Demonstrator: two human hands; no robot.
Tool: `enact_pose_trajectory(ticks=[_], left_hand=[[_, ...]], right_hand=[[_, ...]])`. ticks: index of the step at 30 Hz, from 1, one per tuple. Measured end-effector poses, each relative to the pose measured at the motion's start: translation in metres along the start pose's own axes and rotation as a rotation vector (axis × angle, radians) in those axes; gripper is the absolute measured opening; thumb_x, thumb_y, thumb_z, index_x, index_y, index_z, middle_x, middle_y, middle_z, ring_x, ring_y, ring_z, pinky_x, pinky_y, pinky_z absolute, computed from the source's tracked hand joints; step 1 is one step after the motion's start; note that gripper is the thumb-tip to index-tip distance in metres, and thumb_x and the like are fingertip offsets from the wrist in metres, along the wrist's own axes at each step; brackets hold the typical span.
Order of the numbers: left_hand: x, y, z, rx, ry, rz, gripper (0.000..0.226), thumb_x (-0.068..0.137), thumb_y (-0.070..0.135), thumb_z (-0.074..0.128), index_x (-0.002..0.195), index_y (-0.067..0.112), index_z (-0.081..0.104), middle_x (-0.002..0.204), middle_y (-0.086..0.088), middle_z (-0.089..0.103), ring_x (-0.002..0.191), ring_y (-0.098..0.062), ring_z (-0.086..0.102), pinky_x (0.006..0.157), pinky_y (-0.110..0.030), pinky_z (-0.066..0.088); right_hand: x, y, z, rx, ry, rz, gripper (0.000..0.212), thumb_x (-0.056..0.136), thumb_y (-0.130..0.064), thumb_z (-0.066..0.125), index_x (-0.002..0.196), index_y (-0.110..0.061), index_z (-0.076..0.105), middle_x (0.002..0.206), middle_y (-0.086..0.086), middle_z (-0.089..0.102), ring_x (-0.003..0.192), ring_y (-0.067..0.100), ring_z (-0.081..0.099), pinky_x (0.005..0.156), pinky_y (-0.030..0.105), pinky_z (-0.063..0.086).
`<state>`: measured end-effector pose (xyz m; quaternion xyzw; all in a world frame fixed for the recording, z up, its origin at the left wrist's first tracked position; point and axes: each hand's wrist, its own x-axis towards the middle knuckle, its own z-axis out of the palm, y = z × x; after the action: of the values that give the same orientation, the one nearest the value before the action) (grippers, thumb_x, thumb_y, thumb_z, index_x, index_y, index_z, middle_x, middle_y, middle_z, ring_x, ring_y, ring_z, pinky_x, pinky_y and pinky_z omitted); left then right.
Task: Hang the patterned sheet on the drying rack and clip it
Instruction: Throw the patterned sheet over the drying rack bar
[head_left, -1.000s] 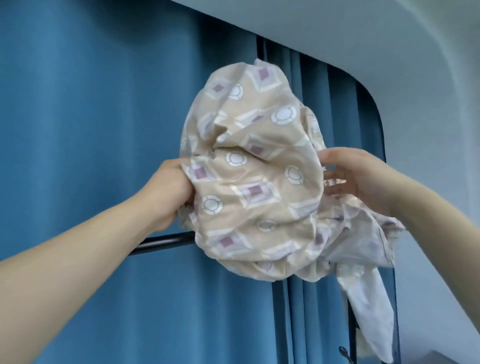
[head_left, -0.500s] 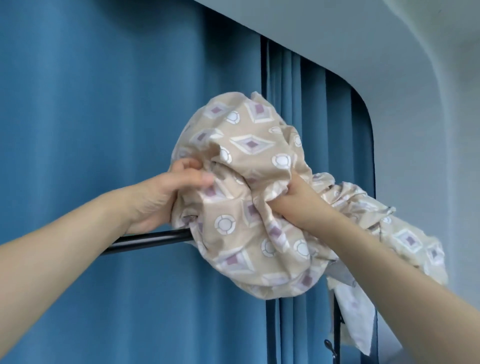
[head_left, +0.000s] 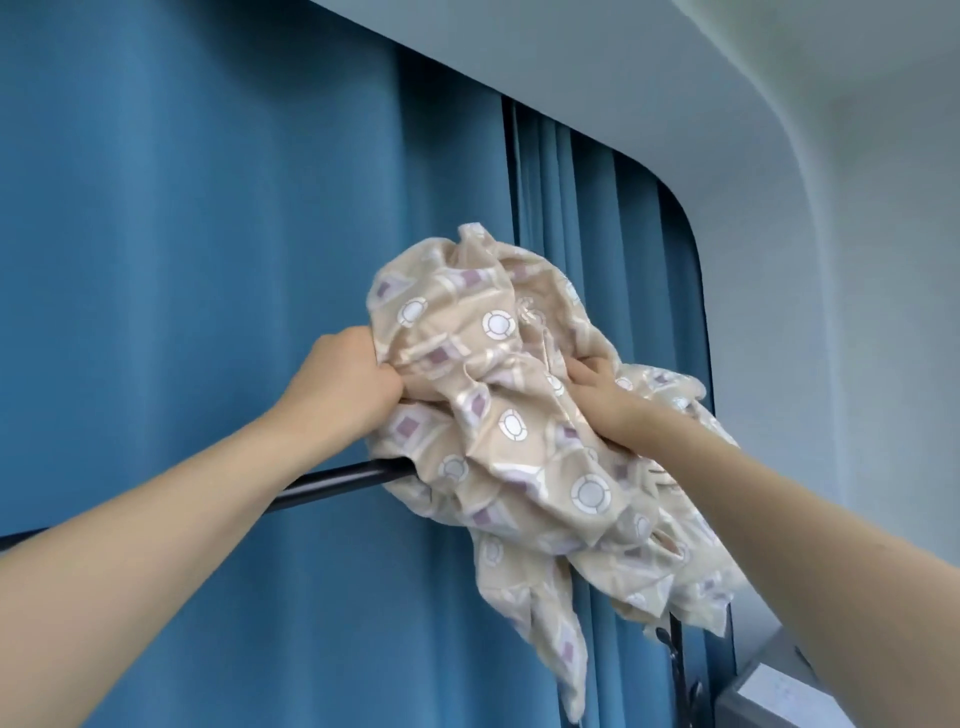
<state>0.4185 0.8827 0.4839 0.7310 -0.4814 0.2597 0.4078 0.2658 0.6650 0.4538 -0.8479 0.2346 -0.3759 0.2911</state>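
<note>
Both arms reach up, the left hand (head_left: 348, 379) fisted on one side of the bunched patterned sheet (head_left: 519, 415) and the right hand (head_left: 597, 389) gripping its middle, likely to spread it along the black rack bar (head_left: 337, 480) underneath, blue curtain (head_left: 208, 260) behind

A blue curtain (head_left: 208, 260) fills the left and middle of the frame, smooth on the left and gathered into narrow vertical pleats right of centre. Above it a pale ceiling (head_left: 623, 67) slopes across the upper right and curves down into a pale wall (head_left: 841, 364) at the right edge. A grey box-like corner (head_left: 769, 691) shows at lower right. The light is soft and even.
</note>
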Motion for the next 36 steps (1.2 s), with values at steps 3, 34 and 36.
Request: enact_pose_trajectory(ticks=[3, 34, 36], left_hand=[[-0.003, 0.0, -0.022, -0.421, 0.19, -0.036, 0.03, 0.075, -0.008, 0.041, 0.077, 0.011, 0.063, 0.074, -0.001, 0.067, 0.067, -0.018, 0.058, 0.055, -0.025, 0.045], [-0.035, -0.011, -0.059, -0.127, -0.19, 0.062, 0.07, 0.069, 0.047, 0.079, 0.13, 0.036, 0.046, 0.127, 0.004, 0.031, 0.116, -0.013, 0.044, 0.097, -0.027, 0.036], [-0.033, -0.012, -0.053, 0.066, -0.17, 0.1, 0.032, 0.071, 0.032, 0.074, 0.099, 0.025, 0.059, 0.115, 0.0, 0.037, 0.103, -0.023, 0.052, 0.089, -0.032, 0.045]], right_hand=[[0.003, 0.004, 0.011, 0.03, -0.028, -0.022, 0.073, 0.079, -0.061, 0.057, 0.144, -0.037, 0.034, 0.155, -0.006, 0.022, 0.142, 0.019, 0.026, 0.115, 0.04, 0.023], [-0.051, -0.088, 0.049, 0.712, -0.082, -0.215, 0.01, 0.074, -0.026, 0.062, 0.074, -0.015, 0.061, 0.074, 0.007, 0.053, 0.067, 0.019, 0.049, 0.065, 0.027, 0.039], [-0.048, -0.081, 0.043, 0.768, -0.054, -0.184, 0.015, 0.081, -0.023, 0.047, 0.076, -0.015, 0.059, 0.073, 0.005, 0.057, 0.063, 0.019, 0.051, 0.06, 0.027, 0.04]])
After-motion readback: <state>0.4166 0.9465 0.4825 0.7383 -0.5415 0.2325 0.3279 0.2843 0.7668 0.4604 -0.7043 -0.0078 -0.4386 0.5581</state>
